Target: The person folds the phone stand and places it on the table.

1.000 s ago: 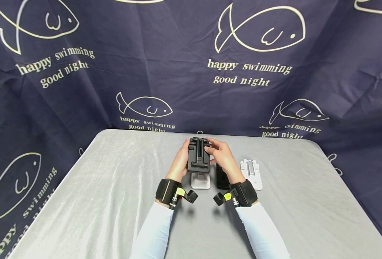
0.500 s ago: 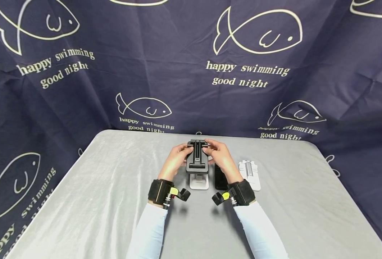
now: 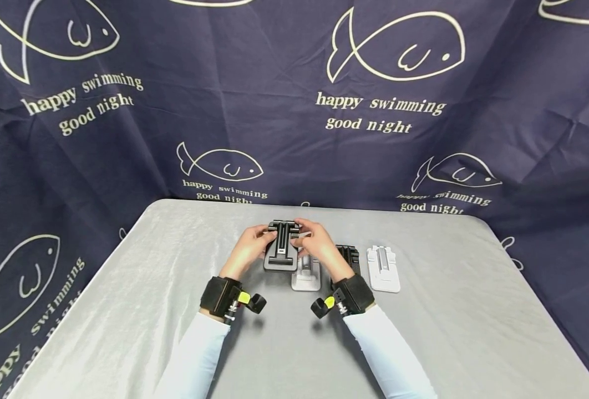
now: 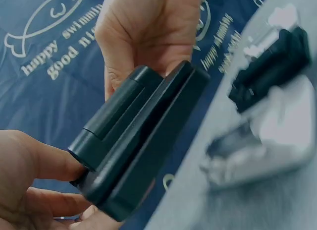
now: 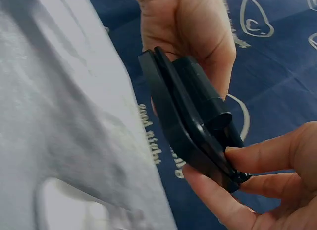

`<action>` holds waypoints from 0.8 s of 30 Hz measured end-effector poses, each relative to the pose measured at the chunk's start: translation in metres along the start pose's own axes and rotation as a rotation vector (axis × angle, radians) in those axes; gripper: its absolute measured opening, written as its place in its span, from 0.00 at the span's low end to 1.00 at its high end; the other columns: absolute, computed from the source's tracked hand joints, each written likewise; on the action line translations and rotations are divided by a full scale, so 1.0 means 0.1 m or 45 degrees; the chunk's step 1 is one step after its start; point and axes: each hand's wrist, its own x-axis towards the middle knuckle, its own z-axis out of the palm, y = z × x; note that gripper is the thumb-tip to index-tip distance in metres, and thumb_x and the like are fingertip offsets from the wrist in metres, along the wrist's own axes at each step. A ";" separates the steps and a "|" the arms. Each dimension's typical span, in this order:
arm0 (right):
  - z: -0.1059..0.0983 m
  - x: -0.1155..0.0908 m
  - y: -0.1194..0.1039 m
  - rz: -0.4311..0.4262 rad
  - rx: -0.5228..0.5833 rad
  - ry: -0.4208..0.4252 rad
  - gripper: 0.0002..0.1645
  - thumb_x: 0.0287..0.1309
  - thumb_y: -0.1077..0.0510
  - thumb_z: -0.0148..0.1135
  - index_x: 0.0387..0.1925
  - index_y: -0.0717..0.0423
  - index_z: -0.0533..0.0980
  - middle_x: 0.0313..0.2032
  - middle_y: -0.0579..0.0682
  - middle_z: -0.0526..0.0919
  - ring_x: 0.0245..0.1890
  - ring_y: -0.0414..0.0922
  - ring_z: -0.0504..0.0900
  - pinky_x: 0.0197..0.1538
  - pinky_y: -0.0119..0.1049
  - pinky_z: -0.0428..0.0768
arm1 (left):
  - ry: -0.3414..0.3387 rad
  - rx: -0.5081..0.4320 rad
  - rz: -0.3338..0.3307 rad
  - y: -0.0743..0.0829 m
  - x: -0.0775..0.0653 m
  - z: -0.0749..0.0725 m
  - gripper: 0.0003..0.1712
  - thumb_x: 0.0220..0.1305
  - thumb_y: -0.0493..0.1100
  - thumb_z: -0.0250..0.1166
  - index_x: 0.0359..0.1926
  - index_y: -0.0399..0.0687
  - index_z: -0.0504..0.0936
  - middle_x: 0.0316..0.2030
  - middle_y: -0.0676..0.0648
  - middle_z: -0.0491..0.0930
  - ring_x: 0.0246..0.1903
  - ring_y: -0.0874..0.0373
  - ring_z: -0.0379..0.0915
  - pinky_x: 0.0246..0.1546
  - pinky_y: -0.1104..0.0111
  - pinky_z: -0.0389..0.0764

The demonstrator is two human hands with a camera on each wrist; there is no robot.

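Between both hands a black folding phone stand (image 3: 281, 246) is held up over the table, folded flat. My left hand (image 3: 248, 247) grips its left edge, thumb on the front face. On the opposite edge my right hand (image 3: 319, 246) pinches it between thumb and fingers. Seen edge-on in the left wrist view, the black stand (image 4: 143, 141) shows its folded layers and a rounded hinge bar. In the right wrist view fingers hold both ends of the stand (image 5: 185, 116).
On the grey-covered table (image 3: 174, 310) lie a white phone stand (image 3: 306, 280) just right of the held one, a second black stand (image 3: 349, 255) partly behind the right wrist, and another white stand (image 3: 384, 270) farther right. A dark blue fish-print curtain (image 3: 294, 111) hangs behind.
Both hands have carried the black stand to the left, off the white stand it overlapped. The left hand's hold has shifted, its thumb now on the front. More of the second black stand shows.
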 end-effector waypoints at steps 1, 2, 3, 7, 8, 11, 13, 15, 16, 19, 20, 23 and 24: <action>0.04 0.01 0.02 0.004 -0.013 -0.004 0.38 0.56 0.68 0.61 0.68 0.55 0.62 0.60 0.66 0.68 0.29 0.48 0.81 0.36 0.40 0.84 | 0.002 0.015 -0.012 -0.03 -0.01 -0.02 0.21 0.69 0.41 0.54 0.59 0.35 0.73 0.43 0.36 0.80 0.28 0.61 0.75 0.27 0.70 0.79; 0.08 0.02 0.04 0.000 -0.032 -0.008 0.38 0.56 0.69 0.61 0.68 0.56 0.62 0.59 0.66 0.69 0.27 0.47 0.81 0.35 0.40 0.84 | 0.002 0.032 -0.022 -0.07 -0.01 -0.04 0.21 0.69 0.41 0.54 0.59 0.35 0.73 0.43 0.37 0.80 0.29 0.60 0.75 0.27 0.70 0.78; 0.12 0.03 0.06 -0.002 -0.047 -0.013 0.39 0.55 0.69 0.61 0.68 0.56 0.62 0.58 0.66 0.70 0.25 0.46 0.81 0.34 0.40 0.84 | 0.002 0.048 -0.030 -0.11 -0.02 -0.06 0.21 0.69 0.41 0.55 0.59 0.34 0.73 0.42 0.37 0.80 0.29 0.60 0.74 0.26 0.70 0.78; 0.26 0.07 0.14 -0.011 -0.126 -0.028 0.39 0.56 0.69 0.61 0.69 0.58 0.61 0.55 0.65 0.72 0.21 0.46 0.81 0.33 0.41 0.84 | 0.008 0.076 -0.078 -0.25 -0.03 -0.11 0.21 0.68 0.40 0.55 0.59 0.34 0.73 0.34 0.42 0.79 0.21 0.62 0.69 0.21 0.72 0.73; 0.29 0.08 0.16 -0.016 -0.142 -0.028 0.39 0.56 0.69 0.61 0.69 0.58 0.61 0.54 0.65 0.73 0.21 0.47 0.82 0.32 0.41 0.84 | 0.009 0.092 -0.080 -0.28 -0.03 -0.12 0.21 0.68 0.39 0.55 0.59 0.33 0.73 0.33 0.43 0.79 0.19 0.63 0.67 0.20 0.72 0.72; 0.38 0.11 0.21 -0.031 -0.163 -0.022 0.39 0.55 0.70 0.61 0.68 0.61 0.61 0.52 0.65 0.75 0.25 0.48 0.83 0.31 0.39 0.84 | 0.017 0.184 -0.080 -0.31 -0.04 -0.14 0.21 0.67 0.40 0.56 0.58 0.34 0.74 0.30 0.43 0.79 0.16 0.62 0.65 0.20 0.70 0.71; 0.43 0.12 0.24 -0.045 -0.167 -0.012 0.39 0.54 0.71 0.61 0.67 0.63 0.61 0.51 0.66 0.76 0.27 0.49 0.84 0.29 0.36 0.83 | 0.023 0.279 -0.070 -0.33 -0.03 -0.15 0.22 0.67 0.40 0.56 0.58 0.33 0.74 0.34 0.40 0.80 0.20 0.60 0.69 0.24 0.69 0.74; 0.48 0.12 0.26 -0.056 -0.189 0.005 0.39 0.52 0.72 0.62 0.67 0.64 0.61 0.52 0.68 0.74 0.26 0.47 0.82 0.27 0.33 0.82 | 0.028 0.358 -0.082 -0.35 -0.03 -0.16 0.22 0.67 0.40 0.56 0.58 0.32 0.74 0.39 0.36 0.81 0.25 0.57 0.75 0.28 0.67 0.77; 0.51 0.12 0.27 -0.059 -0.208 0.015 0.39 0.52 0.72 0.62 0.67 0.64 0.62 0.53 0.70 0.72 0.26 0.48 0.82 0.26 0.32 0.82 | 0.030 0.396 -0.092 -0.36 -0.03 -0.16 0.22 0.67 0.40 0.56 0.58 0.32 0.73 0.42 0.35 0.81 0.27 0.55 0.76 0.30 0.67 0.79; 0.56 0.12 0.31 -0.075 -0.306 0.059 0.39 0.51 0.71 0.63 0.66 0.64 0.64 0.55 0.72 0.68 0.34 0.52 0.80 0.28 0.33 0.81 | 0.033 0.450 -0.106 -0.39 -0.03 -0.15 0.23 0.66 0.40 0.56 0.58 0.30 0.73 0.46 0.32 0.79 0.31 0.52 0.78 0.32 0.65 0.80; 0.58 0.12 0.31 -0.082 -0.343 0.076 0.38 0.50 0.71 0.64 0.65 0.64 0.65 0.55 0.72 0.67 0.37 0.54 0.79 0.32 0.35 0.81 | 0.034 0.465 -0.106 -0.40 -0.03 -0.15 0.23 0.66 0.40 0.56 0.57 0.30 0.73 0.47 0.32 0.79 0.32 0.51 0.79 0.33 0.64 0.80; 0.60 0.12 0.33 -0.099 -0.448 0.108 0.37 0.51 0.68 0.65 0.64 0.64 0.66 0.53 0.70 0.69 0.47 0.57 0.76 0.45 0.42 0.80 | 0.052 0.520 -0.081 -0.41 -0.03 -0.15 0.23 0.64 0.40 0.57 0.56 0.29 0.74 0.48 0.31 0.79 0.35 0.49 0.78 0.37 0.60 0.80; 0.61 0.12 0.33 -0.101 -0.472 0.113 0.36 0.51 0.67 0.65 0.64 0.64 0.66 0.52 0.69 0.70 0.47 0.57 0.76 0.48 0.44 0.79 | 0.059 0.536 -0.076 -0.41 -0.03 -0.15 0.23 0.64 0.40 0.57 0.55 0.29 0.74 0.48 0.31 0.79 0.37 0.48 0.78 0.40 0.59 0.79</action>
